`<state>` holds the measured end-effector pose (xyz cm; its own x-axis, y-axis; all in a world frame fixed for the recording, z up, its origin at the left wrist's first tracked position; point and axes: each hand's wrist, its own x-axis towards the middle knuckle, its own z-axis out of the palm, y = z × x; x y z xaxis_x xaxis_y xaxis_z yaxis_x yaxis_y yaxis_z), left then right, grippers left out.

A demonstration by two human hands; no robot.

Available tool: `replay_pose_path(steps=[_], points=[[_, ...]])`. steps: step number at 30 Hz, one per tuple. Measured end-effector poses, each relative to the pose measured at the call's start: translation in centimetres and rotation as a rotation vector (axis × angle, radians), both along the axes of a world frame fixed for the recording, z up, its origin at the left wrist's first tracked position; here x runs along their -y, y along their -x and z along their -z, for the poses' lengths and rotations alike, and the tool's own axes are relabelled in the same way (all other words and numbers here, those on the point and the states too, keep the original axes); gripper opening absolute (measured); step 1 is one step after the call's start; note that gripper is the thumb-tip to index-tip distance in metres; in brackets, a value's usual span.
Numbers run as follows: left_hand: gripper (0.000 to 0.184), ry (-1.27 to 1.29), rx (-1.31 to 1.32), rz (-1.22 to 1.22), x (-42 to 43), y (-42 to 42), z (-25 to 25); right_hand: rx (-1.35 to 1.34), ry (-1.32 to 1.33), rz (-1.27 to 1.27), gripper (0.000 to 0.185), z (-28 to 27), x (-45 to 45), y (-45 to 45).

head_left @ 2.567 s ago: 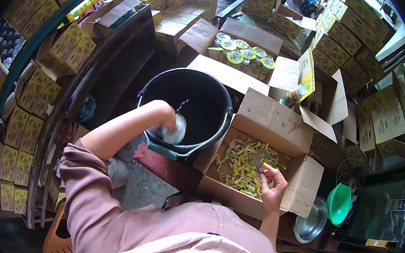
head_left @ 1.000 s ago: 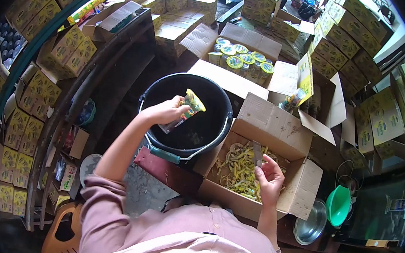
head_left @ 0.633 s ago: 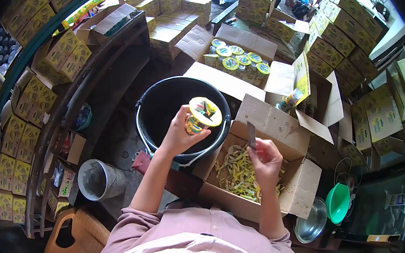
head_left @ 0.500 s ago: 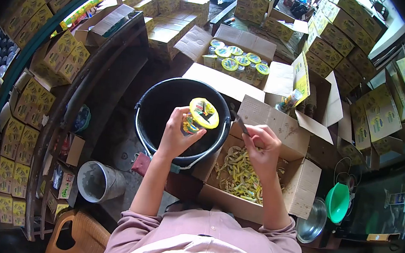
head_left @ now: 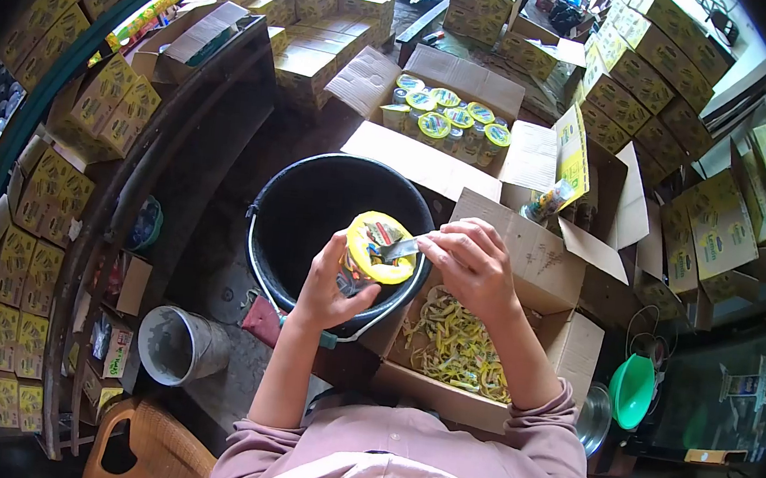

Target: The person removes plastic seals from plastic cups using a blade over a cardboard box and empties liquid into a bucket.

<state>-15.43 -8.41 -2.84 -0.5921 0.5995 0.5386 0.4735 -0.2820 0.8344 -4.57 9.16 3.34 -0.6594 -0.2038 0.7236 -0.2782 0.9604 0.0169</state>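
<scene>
My left hand [head_left: 326, 287] is wrapped around a clear plastic jar [head_left: 355, 283] with a yellow-rimmed top, tilted toward me over the black bucket [head_left: 290, 192]. Colourful contents show through the middle of the top; I cannot make out exactly what they are. Between the fingers of my right hand [head_left: 476, 263] is a knife [head_left: 401, 249], its blade lying across the jar's top, with the tip at or inside the middle. Below my right forearm, an open cardboard box [head_left: 581, 353] holds a heap of yellow-green strips [head_left: 456, 347].
Beyond the bucket, an open carton [head_left: 480, 72] holds several yellow-topped jars [head_left: 443, 115]. A filled clear container [head_left: 548, 200] leans by another open box. A grey bucket [head_left: 204, 346] stands left, a green bowl [head_left: 633, 391] right. Stacked cartons [head_left: 314, 54] line the surroundings.
My right hand has moved left and brought the knife blade onto the jar's top. The jar in my left hand is slightly lower and nearer to me.
</scene>
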Motion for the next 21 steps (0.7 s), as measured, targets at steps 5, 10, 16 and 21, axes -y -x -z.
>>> replay_pose_path(steps=[5, 10, 16, 21], points=[[0.059, 0.037, -0.092, -0.129, -0.4, 0.0, 0.5, -0.02, -0.018, -0.027, 0.025, 0.1, 0.0, 0.1], [0.057, 0.1, -0.001, -0.115, -0.3, 0.1, 1.1, -0.003, -0.036, -0.037, 0.026, 0.5, -0.3, 0.2], [0.054, 0.114, -0.08, -0.12, -0.4, 0.1, 0.4, 0.044, -0.029, -0.051, 0.028, 0.4, 0.1, -0.3], [0.052, 0.101, -0.108, -0.12, -0.5, 0.0, 0.4, 0.05, -0.052, -0.041, 0.028, 0.6, -0.1, -0.3]])
